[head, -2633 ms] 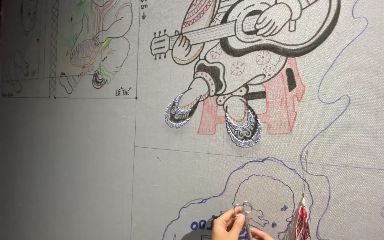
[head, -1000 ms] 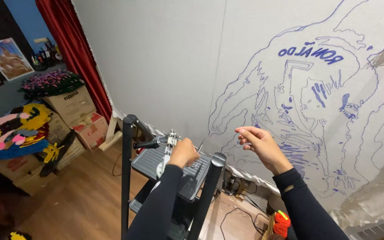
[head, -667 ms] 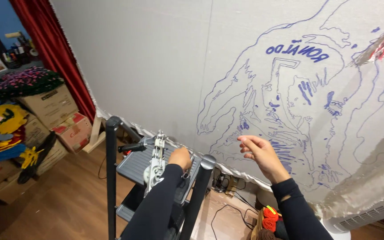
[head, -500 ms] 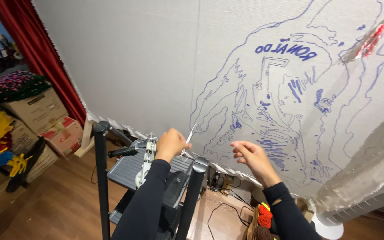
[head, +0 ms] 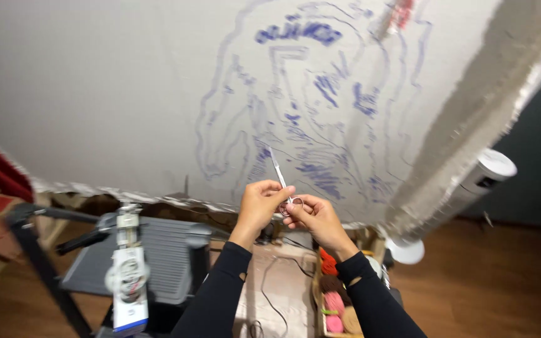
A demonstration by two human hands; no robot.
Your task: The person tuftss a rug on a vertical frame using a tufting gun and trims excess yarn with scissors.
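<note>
blur softens the scissors, their handles hidden between the left hand and right hand, both closed on them together before the blue-sketched cloth. a tool and yarn balls sit below.

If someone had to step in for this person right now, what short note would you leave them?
Left hand and right hand meet at chest height, both gripping a small pair of scissors, blades pointing up at the canvas. The blue line drawing on it shows no filled areas. A tool rests on the grey step stool at left; yarn balls sit in a box below. Whether anything has been cut cannot be told.
</note>
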